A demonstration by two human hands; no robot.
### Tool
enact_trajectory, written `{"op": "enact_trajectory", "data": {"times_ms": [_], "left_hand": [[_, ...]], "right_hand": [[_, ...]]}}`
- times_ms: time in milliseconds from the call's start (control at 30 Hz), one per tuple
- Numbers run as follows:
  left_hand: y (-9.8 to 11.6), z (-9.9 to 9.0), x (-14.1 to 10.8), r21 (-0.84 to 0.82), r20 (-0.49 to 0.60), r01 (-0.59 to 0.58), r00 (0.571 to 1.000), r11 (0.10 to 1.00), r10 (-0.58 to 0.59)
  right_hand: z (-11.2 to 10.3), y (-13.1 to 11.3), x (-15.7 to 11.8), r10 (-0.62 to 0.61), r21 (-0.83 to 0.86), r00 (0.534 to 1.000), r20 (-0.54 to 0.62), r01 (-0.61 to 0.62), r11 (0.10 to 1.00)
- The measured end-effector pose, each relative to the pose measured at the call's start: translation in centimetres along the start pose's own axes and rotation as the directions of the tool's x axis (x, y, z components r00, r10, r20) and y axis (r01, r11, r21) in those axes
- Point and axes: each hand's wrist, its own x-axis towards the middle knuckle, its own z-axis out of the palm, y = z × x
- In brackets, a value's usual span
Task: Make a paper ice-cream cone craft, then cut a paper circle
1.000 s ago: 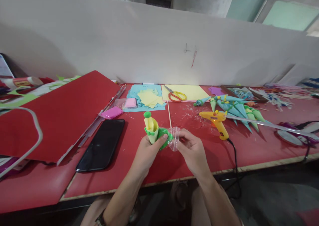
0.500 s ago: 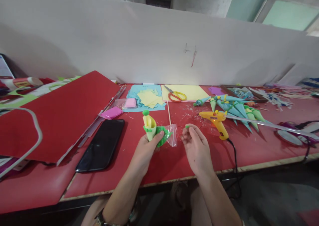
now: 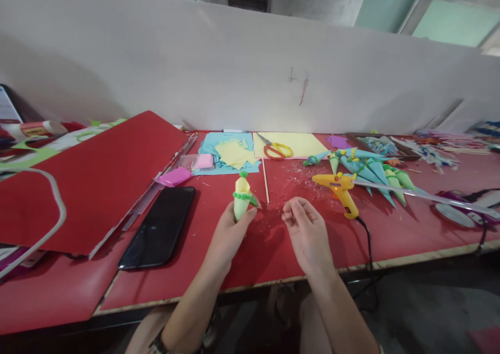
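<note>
Pale-green paper cone point(image 3: 241, 206) upright over the table's point(image 3: 269, 260) near middle, pinched in my left hand point(image 3: 228, 235); squeezing hard could crush it. Right hand point(image 3: 308, 231): fingertips pressed together, can't tell on what; a loose pinch could drop something tiny. Glue gun point(image 3: 339, 186), right: bumping its nozzle risks burns.

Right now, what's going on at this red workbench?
A person's left hand holds up a small pale green and yellow paper cone ringed with green beads and topped by a green ball. The right hand is beside it, fingertips pinched together; whether they hold anything is too small to tell. To the right, a yellow plastic glue gun lies on the bench, near a pile of blue and green paper cones.
</note>
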Motion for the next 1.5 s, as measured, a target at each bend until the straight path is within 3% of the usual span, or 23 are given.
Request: {"op": "enact_trajectory", "data": {"times_ms": [367, 1067, 1233, 1500], "left_hand": [[0.3, 0.1, -0.2, -0.186, -0.143, -0.168, 0.979, 0.968, 0.143], [-0.1, 0.4, -0.8, -0.211, -0.022, -0.201, 0.979, 0.957, 0.201], [-0.4, 0.4, -0.8, -0.205, 0.012, -0.164, 0.985, 0.965, 0.170], [-0.3, 1.0, -1.2, -0.308, 0.116, -0.020, 0.992, 0.951, 0.058]], "right_hand": [[0.3, 0.1, -0.2, 0.093, 0.083, 0.996, -0.012, -0.092, 0.992], [0.5, -0.2, -0.4, 0.163, 0.109, 0.984, 0.072, -0.170, 0.979], [0.8, -0.1, -0.7, 0.177, 0.018, 0.980, 0.089, -0.179, 0.984], [0.8, -0.1, -0.8, 0.121, 0.007, 0.990, 0.067, -0.121, 0.993]]}}
